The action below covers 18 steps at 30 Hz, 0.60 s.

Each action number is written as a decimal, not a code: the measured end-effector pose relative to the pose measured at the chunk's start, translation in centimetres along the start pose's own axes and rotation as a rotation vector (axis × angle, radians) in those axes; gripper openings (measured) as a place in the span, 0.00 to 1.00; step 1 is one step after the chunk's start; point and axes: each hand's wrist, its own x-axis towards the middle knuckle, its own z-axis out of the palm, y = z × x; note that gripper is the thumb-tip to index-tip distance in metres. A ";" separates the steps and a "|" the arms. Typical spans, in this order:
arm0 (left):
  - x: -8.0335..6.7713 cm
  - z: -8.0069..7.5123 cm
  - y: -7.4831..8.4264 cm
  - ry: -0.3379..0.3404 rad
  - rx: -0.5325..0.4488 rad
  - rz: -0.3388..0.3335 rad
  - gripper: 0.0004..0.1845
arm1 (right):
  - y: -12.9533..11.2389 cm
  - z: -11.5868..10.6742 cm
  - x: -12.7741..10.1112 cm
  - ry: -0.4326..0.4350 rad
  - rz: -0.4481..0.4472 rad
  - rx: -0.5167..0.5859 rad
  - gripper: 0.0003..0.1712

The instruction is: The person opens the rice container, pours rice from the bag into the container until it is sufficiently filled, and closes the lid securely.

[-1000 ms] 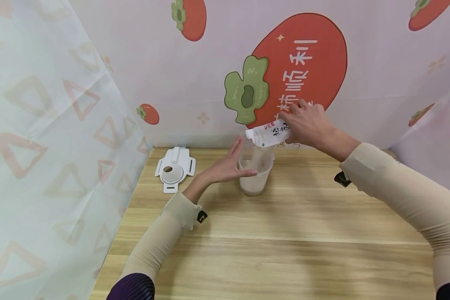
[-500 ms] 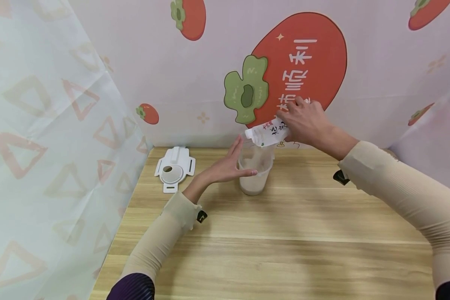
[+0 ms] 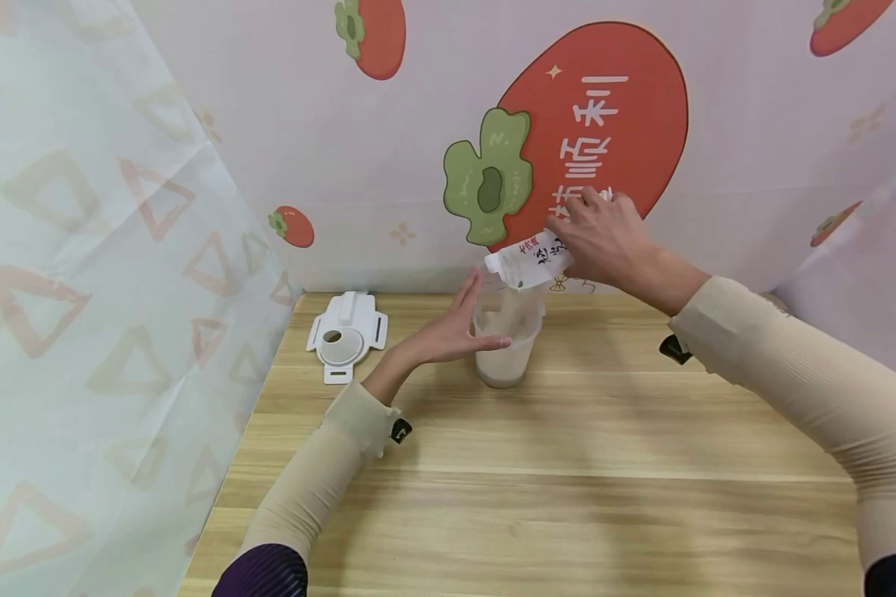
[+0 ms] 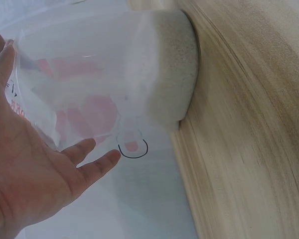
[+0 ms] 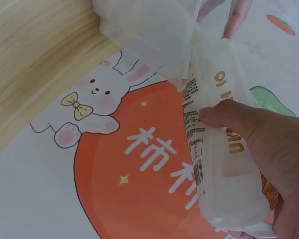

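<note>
right hand (image 3: 605,236) shifted slightly leftward, gripping bag (image 3: 528,259); left hand (image 3: 451,333) spread, perhaps touching container (image 3: 504,365)

White printed pouch (image 3: 532,259) tilted over an upright, translucent, partly filled container (image 4: 107,69)

A hand could come at the clear tub (image 3: 502,371) easily enough from the near side, low over the tabletop (image 3: 560,464), between the two sleeves (image 3: 776,381). There's room along its right too, under the raised right hand (image 3: 603,239). Overhead, the tilted packet (image 3: 532,260) blocks the mouth; the left hand (image 3: 455,332) bars the left, a white plastic piece (image 3: 348,317) beyond it, and the back wall (image 3: 399,166) stands close behind.
</note>
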 end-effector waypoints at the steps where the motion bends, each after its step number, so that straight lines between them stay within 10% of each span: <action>1: 0.0 0.0 0.0 0.001 -0.002 0.000 0.67 | 0.0 0.0 0.0 0.004 -0.001 -0.004 0.44; 18: 0.2 0.1 -0.2 0.003 0.001 -0.013 0.67 | 0.1 0.0 0.2 0.020 0.000 -0.007 0.44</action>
